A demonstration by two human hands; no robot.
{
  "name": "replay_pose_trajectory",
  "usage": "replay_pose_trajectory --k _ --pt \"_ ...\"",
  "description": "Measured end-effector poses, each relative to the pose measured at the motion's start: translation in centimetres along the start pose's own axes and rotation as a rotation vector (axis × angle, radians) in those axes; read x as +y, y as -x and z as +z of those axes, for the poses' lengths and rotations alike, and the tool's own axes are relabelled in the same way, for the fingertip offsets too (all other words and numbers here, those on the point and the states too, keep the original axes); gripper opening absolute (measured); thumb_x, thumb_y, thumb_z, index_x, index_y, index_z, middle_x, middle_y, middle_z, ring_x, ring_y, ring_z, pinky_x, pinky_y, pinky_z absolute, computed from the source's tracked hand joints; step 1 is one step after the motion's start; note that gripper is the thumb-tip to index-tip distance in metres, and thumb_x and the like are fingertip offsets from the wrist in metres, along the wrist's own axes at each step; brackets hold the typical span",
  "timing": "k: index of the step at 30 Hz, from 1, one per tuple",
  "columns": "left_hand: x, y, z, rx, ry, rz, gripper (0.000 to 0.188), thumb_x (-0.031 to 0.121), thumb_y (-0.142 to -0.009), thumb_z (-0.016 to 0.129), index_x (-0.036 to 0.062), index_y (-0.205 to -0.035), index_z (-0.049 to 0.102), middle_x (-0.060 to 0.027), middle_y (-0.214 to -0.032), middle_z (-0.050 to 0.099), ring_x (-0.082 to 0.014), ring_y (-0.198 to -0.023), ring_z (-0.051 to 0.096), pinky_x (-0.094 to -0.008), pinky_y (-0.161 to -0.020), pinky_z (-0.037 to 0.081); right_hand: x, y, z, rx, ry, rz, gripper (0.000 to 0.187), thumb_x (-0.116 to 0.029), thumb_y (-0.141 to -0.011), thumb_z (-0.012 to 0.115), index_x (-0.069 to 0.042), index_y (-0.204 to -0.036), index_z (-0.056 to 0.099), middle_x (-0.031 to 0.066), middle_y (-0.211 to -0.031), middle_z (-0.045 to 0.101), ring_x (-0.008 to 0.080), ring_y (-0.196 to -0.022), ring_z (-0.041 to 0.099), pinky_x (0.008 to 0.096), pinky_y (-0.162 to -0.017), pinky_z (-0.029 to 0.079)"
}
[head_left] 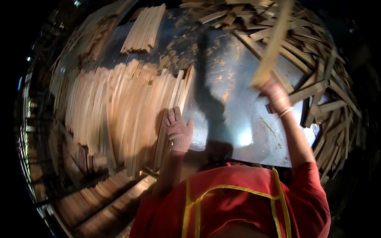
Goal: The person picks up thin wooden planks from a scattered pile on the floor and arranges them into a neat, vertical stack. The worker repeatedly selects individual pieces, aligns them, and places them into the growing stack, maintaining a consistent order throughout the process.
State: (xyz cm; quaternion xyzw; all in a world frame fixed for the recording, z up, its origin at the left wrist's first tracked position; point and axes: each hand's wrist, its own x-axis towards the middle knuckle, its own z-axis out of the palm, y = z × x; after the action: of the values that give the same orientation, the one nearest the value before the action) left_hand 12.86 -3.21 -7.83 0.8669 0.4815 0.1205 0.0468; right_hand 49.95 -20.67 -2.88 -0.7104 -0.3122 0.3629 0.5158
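My left hand (178, 129), in a pale knitted glove, lies flat with fingers stretched on the right edge of a wide row of light wooden strips (131, 107). The strips lie side by side, their far ends uneven. Over at the right, my gloved right hand (276, 95) is closed round the near end of a wooden strip (276, 41). That strip points up and away, smeared by motion. Beneath both hands is a metal tabletop (234, 119) with scuffed patches and sawdust.
A jumbled heap of wood pieces (309, 51) covers the far right and right side. Toward the back left lies a small bundle of strips (145, 29), with darker strips (99, 37) beside it. More stacked wood (103, 194) sits low at the near left.
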Motion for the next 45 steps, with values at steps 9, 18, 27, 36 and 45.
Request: replay_pose_trajectory --k 9,18,27,36,45 --pt "-5.0 4.2 5.7 -0.137 0.383 0.1 0.042 0.014 -0.098 0.052 0.0126 -0.14 0.05 -0.0069 -0.136 0.051 -0.0262 -0.132 0.048 -0.0477 -0.119 0.036 8.0 -2.5 -6.7 0.184 -0.262 0.19 0.072 -0.021 -0.094 0.078 0.003 -0.154 0.046 0.0133 -0.126 0.069 0.0226 -0.104 0.069 0.0349 -0.098 0.055" --pt "-7.1 9.4 3.4 -0.119 -0.111 0.261 0.08 0.024 -0.082 0.072 0.0085 -0.155 0.045 -0.017 -0.154 0.048 -0.0388 -0.138 0.05 -0.0487 -0.113 0.043 9.1 0.9 -1.7 0.702 1.143 0.168 0.094 -0.04 -0.076 0.086 -0.004 -0.153 0.045 0.0227 -0.156 0.049 0.0428 -0.144 0.045 0.046 -0.118 0.041" --pt "-7.3 10.9 -2.8 -0.539 0.357 -0.293 0.082 0.012 -0.084 0.06 0.0088 -0.163 0.035 -0.0256 -0.156 0.048 -0.0411 -0.129 0.061 -0.0456 -0.109 0.05 11.2 8.3 5.5 0.649 0.327 -0.119 0.083 -0.001 -0.08 0.066 -0.002 -0.159 0.039 0.0198 -0.161 0.041 0.0378 -0.142 0.051 0.0438 -0.112 0.05" --pt "-18.9 8.3 -16.9 -0.261 0.803 -0.509 0.064 0.008 -0.09 0.062 0.0071 -0.153 0.052 -0.0186 -0.139 0.065 -0.0194 -0.102 0.068 -0.0273 -0.081 0.057 10.6 7.5 11.0 0.206 0.782 -0.197 0.068 -0.011 -0.088 0.073 0.0 -0.151 0.051 0.0237 -0.149 0.056 0.0389 -0.139 0.054 0.0439 -0.117 0.043" --pt "-38.9 6.1 -19.8 -0.245 0.682 -0.725 0.057 0.024 -0.086 0.074 -0.0038 -0.135 0.066 -0.0115 -0.126 0.069 -0.0235 -0.116 0.063 -0.038 -0.103 0.048 9.8 8.7 13.0 0.014 0.575 -0.074 0.067 -0.009 -0.086 0.076 -0.002 -0.149 0.055 0.0188 -0.146 0.061 0.0341 -0.131 0.061 0.0394 -0.108 0.05"
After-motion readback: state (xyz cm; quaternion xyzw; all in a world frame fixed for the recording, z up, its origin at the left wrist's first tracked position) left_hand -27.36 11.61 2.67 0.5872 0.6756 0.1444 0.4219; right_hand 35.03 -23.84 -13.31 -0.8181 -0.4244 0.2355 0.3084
